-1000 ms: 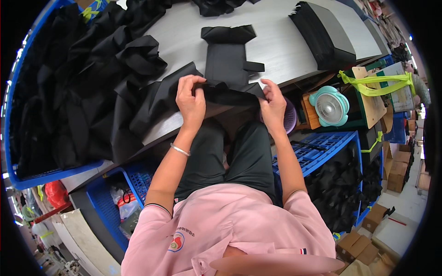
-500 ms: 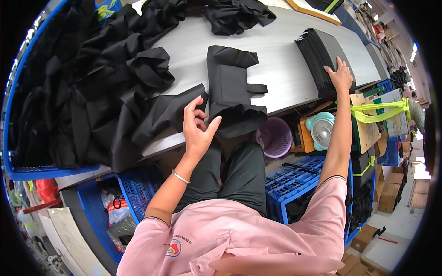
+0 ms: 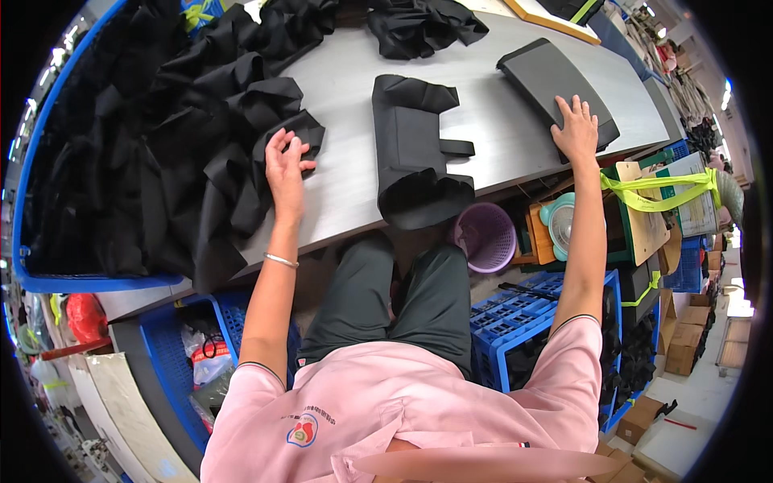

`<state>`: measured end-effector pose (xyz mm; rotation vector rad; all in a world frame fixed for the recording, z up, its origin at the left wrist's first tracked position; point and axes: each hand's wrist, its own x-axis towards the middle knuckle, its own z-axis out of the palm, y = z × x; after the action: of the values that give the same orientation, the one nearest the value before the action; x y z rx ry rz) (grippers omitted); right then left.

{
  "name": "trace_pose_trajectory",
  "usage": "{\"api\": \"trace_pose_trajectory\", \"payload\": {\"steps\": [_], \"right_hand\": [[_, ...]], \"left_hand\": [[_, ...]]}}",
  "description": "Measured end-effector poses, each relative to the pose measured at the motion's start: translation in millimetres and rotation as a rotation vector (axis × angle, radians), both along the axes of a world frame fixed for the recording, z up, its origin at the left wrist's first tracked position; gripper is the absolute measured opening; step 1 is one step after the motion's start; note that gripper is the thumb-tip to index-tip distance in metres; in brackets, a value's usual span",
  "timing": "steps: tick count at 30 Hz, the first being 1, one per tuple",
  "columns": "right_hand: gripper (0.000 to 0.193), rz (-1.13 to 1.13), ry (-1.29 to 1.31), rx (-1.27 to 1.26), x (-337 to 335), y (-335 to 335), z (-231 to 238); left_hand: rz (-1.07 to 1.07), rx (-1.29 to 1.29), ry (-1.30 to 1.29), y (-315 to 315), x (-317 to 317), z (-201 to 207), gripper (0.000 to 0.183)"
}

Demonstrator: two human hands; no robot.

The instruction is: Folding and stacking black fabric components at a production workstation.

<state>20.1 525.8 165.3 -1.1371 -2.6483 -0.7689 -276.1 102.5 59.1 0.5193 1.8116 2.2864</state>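
Observation:
My left hand is at the near edge of a heap of black fabric pieces. Its fingers are loosely bent and apart, with nothing seen between them. At the right of the table, my right hand lies with fingers spread on top of a stack of flat black panels. Between the hands rests a black fabric piece, flat in its middle, with raised flaps at its far and near ends. A short black strap sticks out from its right side.
Under the heap is a large blue crate, on the grey table. More crumpled black fabric lies at the far side. Below the table edge are a purple basket, a small teal fan and a blue crate.
My left hand has moved left, away from the middle piece to the heap; the fabric end beside that piece has shifted left too. Under my right hand, the fanned panel stack now sits squarer.

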Motion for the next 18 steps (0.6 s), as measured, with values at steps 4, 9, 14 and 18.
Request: {"api": "trace_pose_trajectory", "payload": {"steps": [4, 9, 14, 18], "right_hand": [[0.065, -0.065, 0.121, -0.202, 22.1, 54.9, 14.0], [0.073, -0.112, 0.271, -0.432, 43.1, 96.9, 38.9], [0.1, -0.188, 0.384, -0.389, 36.4, 135.8, 61.7], [0.101, -0.22, 0.421, -0.471, 48.8, 186.1, 37.9]], "left_hand": [[-0.042, -0.087, 0.089, -22.2, -2.7, -12.8, 0.045], [-0.006, -0.1, 0.106, -24.2, 0.5, -10.8, 0.043], [-0.006, -0.187, 0.132, -27.5, -1.5, -9.8, 0.041], [0.006, -0.233, 0.141, -20.3, 2.6, -9.6, 0.039]]}}
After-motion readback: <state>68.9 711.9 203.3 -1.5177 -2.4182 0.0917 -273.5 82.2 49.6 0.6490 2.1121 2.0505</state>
